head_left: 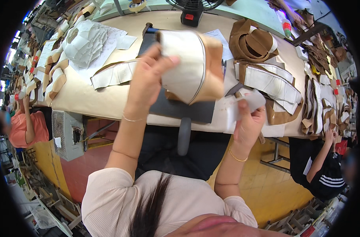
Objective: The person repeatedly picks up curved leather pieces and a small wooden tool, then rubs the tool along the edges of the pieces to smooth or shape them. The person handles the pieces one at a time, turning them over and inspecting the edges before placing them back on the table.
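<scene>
My left hand (147, 75) is closed on a curved leather piece (184, 65) with a white lined face and a tan side, its thumb pressed on the white face. The piece is held up over a dark flat board (199, 112) and looks slightly blurred. To its right, my right hand (248, 122) pinches a small white sheet (255, 99) between thumb and fingers; whether it is paper or cloth I cannot tell. A dark blade-like tool (233, 89) lies just beyond that sheet, partly hidden by it.
White cut pieces (85, 43) are stacked at the far left. Brown leather bands (251, 41) and white-lined strips (270, 83) lie on the right. A fan (192, 16) stands at the back. A grey rounded bar (184, 136) juts from the table edge. Co-workers sit on both sides.
</scene>
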A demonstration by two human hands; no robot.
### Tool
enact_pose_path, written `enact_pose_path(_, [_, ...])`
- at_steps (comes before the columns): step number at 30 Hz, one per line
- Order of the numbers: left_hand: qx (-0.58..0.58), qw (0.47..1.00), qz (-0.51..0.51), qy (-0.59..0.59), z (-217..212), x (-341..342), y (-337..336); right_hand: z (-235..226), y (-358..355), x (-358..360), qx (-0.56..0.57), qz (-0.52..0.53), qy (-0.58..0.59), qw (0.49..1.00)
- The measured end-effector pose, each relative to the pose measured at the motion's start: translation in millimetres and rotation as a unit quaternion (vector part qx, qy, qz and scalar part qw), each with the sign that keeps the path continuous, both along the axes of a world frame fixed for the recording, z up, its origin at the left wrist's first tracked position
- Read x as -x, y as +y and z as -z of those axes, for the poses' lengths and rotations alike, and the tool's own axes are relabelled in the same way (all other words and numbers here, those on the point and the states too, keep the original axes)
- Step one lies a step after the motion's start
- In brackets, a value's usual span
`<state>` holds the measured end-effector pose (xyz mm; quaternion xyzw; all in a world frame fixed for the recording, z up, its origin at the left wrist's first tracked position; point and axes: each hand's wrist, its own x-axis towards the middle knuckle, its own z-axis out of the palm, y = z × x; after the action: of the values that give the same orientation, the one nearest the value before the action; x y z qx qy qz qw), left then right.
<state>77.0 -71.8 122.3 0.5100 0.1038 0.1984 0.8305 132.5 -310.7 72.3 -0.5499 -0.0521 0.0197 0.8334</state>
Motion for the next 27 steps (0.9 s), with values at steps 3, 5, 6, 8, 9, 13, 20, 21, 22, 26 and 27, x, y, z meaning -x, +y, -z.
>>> enact_pose_path(3, [0.017, 0.994, 0.060, 0.091, 46, 18, -16, -11, 23, 12, 0.069, -0.050, -0.027, 0.996])
enact_pose_path(5, [0.055, 0.990, 0.074, 0.103, 56, 30, -32, -13, 36, 21, 0.117, -0.062, -0.037, 0.990])
enact_pose_path(6, [0.076, 0.989, 0.080, 0.098, 57, 36, -39, -12, 37, 24, 0.151, -0.058, -0.041, 0.986])
enact_pose_path(8, [0.116, 0.986, 0.089, 0.086, 56, 46, -50, -11, 40, 31, 0.214, -0.051, -0.053, 0.974])
enact_pose_path(9, [0.079, 0.989, 0.081, 0.097, 55, 50, -52, -15, 43, 36, 0.194, -0.035, -0.046, 0.979])
enact_pose_path(13, [0.114, 0.988, 0.027, 0.100, 55, 59, -63, -23, 42, 51, 0.232, -0.019, -0.055, 0.971])
enact_pose_path(20, [0.062, 0.995, 0.024, 0.079, 69, 73, -62, -25, 44, 62, 0.297, 0.004, -0.107, 0.949])
enact_pose_path(21, [0.053, 0.996, 0.017, 0.075, 70, 74, -63, -26, 44, 63, 0.301, 0.005, -0.112, 0.947])
enact_pose_path(22, [0.044, 0.996, 0.010, 0.071, 71, 75, -65, -26, 44, 63, 0.301, 0.004, -0.114, 0.947])
enact_pose_path(26, [0.013, 0.999, -0.013, 0.050, 53, 68, -77, -22, 43, 63, 0.305, -0.001, -0.124, 0.944])
enact_pose_path(27, [0.010, 0.999, -0.015, 0.045, 51, 67, -78, -21, 43, 63, 0.307, -0.004, -0.126, 0.943])
